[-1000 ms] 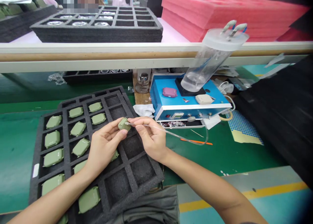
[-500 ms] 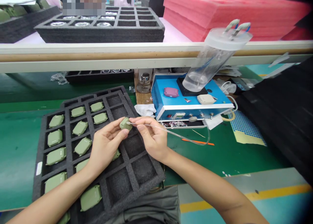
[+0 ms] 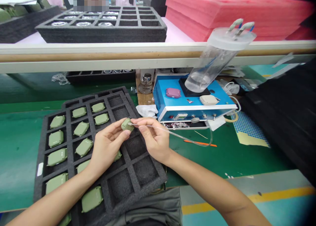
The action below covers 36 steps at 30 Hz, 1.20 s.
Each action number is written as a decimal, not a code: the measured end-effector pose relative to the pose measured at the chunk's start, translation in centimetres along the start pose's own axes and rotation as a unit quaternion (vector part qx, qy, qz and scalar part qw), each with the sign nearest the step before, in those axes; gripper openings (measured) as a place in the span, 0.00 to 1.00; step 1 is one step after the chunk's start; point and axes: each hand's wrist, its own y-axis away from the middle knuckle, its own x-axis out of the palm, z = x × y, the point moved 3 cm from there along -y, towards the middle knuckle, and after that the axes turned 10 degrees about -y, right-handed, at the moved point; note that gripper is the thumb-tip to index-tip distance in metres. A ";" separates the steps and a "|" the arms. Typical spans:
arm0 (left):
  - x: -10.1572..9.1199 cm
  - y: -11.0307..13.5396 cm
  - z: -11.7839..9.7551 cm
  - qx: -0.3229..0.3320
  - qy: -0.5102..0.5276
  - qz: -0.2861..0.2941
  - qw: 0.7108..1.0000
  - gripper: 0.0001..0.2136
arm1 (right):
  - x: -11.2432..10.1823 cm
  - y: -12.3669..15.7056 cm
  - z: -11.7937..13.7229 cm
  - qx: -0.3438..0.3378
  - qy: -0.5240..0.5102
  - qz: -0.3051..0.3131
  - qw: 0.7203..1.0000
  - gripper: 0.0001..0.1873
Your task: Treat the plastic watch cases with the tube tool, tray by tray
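Above the black foam tray (image 3: 119, 188), my left hand (image 3: 108, 147) is closed around the edges of a small green device case (image 3: 127, 124). My right hand (image 3: 155, 138) pinches the end of a thin clear tube (image 3: 181, 137), its tip against the side of that case. The tube loops right and back toward a blue machine (image 3: 165, 84). More green cases, such as one at the front (image 3: 92, 199), lie in the tray's compartments. My left forearm hides part of the tray.
On the blue machine rest a purple case (image 3: 173, 92), a beige case (image 3: 208, 100) and a tilted clear cylinder (image 3: 209, 66). An orange stick (image 3: 200, 143) lies before it. A glass bottle (image 3: 145, 84) stands behind. A shelf edge (image 3: 98, 48) crosses above, bearing pink foam (image 3: 192, 22).
Both hands hold almost the same position, with the tube tip still at the green case. The whole view has shifted very slightly.
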 end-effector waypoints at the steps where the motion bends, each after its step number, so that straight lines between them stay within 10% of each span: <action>1: 0.0 0.0 0.0 -0.001 0.000 -0.001 1.000 0.26 | 0.0 0.0 0.0 0.001 0.001 0.000 1.000 0.06; 22: 0.4 0.0 -0.4 -0.017 -0.021 0.006 1.000 0.28 | 0.1 -0.1 0.5 -0.030 0.055 0.001 0.998 0.05; 26: 0.0 0.9 -2.0 0.059 -0.111 0.013 0.992 0.21 | -0.2 0.3 1.4 -0.056 0.030 -0.059 0.996 0.04; 33: 3.0 6.9 -4.0 0.192 -0.466 0.292 0.813 0.12 | -0.5 0.3 2.0 -0.090 0.029 -0.121 0.988 0.08; 36: 3.7 8.5 -3.6 0.249 -0.541 0.280 0.753 0.13 | -0.6 0.3 1.7 -0.071 0.025 -0.122 0.990 0.08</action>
